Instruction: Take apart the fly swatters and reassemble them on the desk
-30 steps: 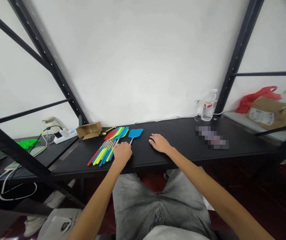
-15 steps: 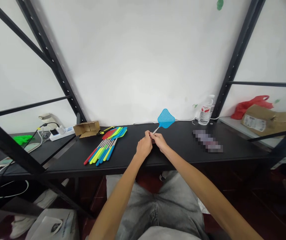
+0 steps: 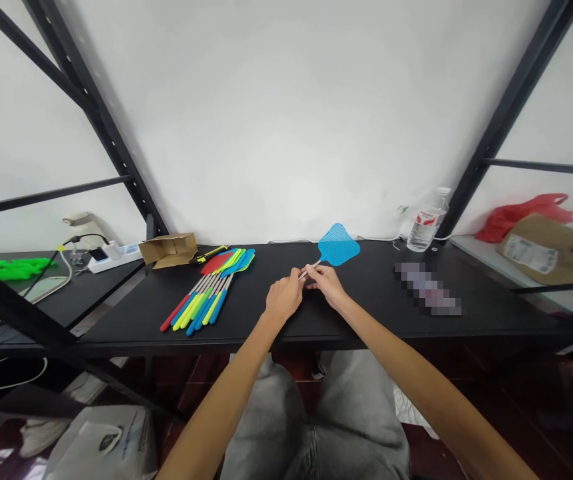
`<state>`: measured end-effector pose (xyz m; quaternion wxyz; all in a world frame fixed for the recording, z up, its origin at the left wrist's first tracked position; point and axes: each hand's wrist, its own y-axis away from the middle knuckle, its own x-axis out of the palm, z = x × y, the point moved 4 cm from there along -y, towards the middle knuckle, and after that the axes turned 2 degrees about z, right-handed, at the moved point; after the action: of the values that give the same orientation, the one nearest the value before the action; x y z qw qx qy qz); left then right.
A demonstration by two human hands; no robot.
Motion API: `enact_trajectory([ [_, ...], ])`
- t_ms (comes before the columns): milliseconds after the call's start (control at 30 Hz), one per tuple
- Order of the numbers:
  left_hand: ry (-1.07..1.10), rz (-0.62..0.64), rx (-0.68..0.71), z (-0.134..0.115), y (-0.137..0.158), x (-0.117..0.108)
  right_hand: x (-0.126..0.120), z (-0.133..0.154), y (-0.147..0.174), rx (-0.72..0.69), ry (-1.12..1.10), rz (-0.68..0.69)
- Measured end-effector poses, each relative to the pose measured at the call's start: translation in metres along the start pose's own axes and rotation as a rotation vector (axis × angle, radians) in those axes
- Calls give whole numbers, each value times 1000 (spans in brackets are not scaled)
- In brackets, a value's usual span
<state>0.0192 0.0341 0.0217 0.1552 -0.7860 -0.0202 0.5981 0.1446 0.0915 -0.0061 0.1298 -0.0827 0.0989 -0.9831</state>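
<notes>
A blue fly swatter point(image 3: 339, 245) with a mesh head and a thin metal shaft is held over the black table, its head up and to the right. My left hand point(image 3: 285, 295) is closed around its lower part, hiding the handle. My right hand point(image 3: 327, 282) pinches the shaft just above, close beside the left. To the left lies a fanned pile of fly swatters point(image 3: 206, 293) with red, blue and yellow-green handles, heads overlapping toward the wall.
Behind the pile sit an open cardboard box point(image 3: 170, 251) and a yellow-black cutter point(image 3: 211, 255). A water bottle point(image 3: 425, 223) and a pixelated item point(image 3: 429, 290) are on the right of the black table point(image 3: 356, 327). Black shelf posts point(image 3: 509, 90) flank the workspace.
The blue swatter has tilted lower to the right, with its mesh turned more toward me. Both hands keep hold of it, and my view has shifted slightly.
</notes>
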Motion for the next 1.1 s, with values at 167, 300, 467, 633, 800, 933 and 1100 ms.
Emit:
enact_trajectory([
  [167, -50, 50, 31, 0, -10, 0, -5, 0, 1, -28, -95, -63],
  [300, 67, 74, 27, 0, -21, 0, -5, -1, 0, -24, -127, -142],
  [467, 279, 142, 69, 1, -35, 2, -8, -4, -3, -35, -179, -242],
  [633, 604, 140, 200, 0, -48, 3, -9, -9, -7, -72, -206, -256],
  [800, 905, 271, 144, -6, -53, 10, -12, -3, -6, -135, -212, -247],
  [933, 1120, 504, -161, -14, -41, 28, -10, 0, -6, -47, -309, -244],
  [1100, 795, 175, -109, -32, -29, 20, -2, -1, -8, 39, -488, -272],
])
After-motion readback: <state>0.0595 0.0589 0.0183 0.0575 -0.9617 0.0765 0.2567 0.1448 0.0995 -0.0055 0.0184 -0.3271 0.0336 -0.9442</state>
